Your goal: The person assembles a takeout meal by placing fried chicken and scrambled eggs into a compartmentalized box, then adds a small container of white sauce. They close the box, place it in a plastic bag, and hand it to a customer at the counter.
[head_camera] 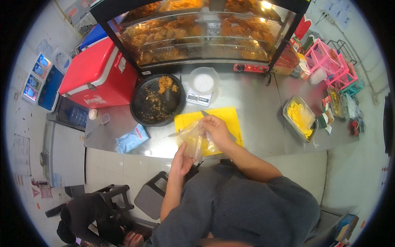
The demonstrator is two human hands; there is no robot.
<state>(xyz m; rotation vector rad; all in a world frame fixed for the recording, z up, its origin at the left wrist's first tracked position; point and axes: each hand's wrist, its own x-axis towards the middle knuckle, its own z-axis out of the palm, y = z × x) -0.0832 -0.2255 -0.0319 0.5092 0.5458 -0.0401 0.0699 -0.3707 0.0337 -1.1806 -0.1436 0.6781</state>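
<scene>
Between my two hands is a clear plastic bag (pixel 193 140), held above a yellow cutting board (pixel 231 117). My left hand (pixel 182 160) grips its lower edge. With bent fingers, my right hand (pixel 217 131) pinches the upper part of the bag. A knife blade (pixel 203 113) lies on the board, partly hidden under my right hand. Just beyond the board, a digital kitchen scale (pixel 199 98) carries a translucent plastic bowl (pixel 204 78) with something white in it. To the left of these sits a round black pan (pixel 154 103) with fried pieces and crumbs.
A glass display warmer (pixel 200 40) full of fried food stands behind the steel table (pixel 259 123). A red cooler box (pixel 92 71) and a blue wipes pack (pixel 132 139) are left. Rightward sits a tray of yellow food (pixel 299 119). Another person (pixel 89 216) crouches near stools (pixel 151 194).
</scene>
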